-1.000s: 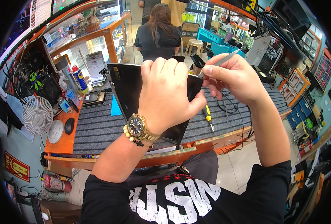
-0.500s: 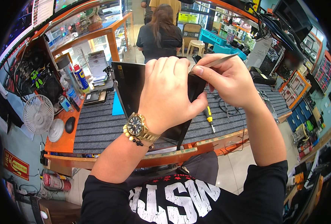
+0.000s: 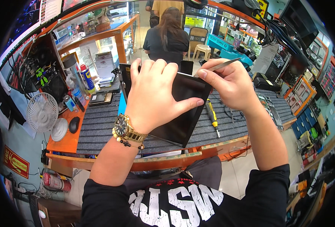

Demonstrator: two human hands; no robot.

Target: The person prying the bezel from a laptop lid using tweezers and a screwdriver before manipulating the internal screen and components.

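One flat, black, glossy rectangular screen panel (image 3: 188, 90) stands tilted above the grey ribbed mat (image 3: 99, 130) of the counter (image 3: 171, 160), directly ahead of the person, taking twelve o'clock as straight away from the body. Its longer-looking edge, the upper one, runs from about ten o'clock to four, though the tilt foreshortens the sides. The left hand (image 3: 154, 92) lies across the panel's middle, fingers bent over that upper edge and thumb stretched toward three o'clock; it has hold of the panel, but how firmly I cannot tell. The right hand (image 3: 230, 85) is the nearer to the two o'clock corner, just outside it, pinching a slim, grey, pointed metal tool (image 3: 225, 64) between thumb and fingers, the other fingers curled in. The tool's shaft slants back toward two o'clock, its working end at the upper edge near that corner; contact there is too small to confirm. A yellow-and-black screwdriver (image 3: 212, 115) lies at four o'clock from the panel's middle, apart from both hands.
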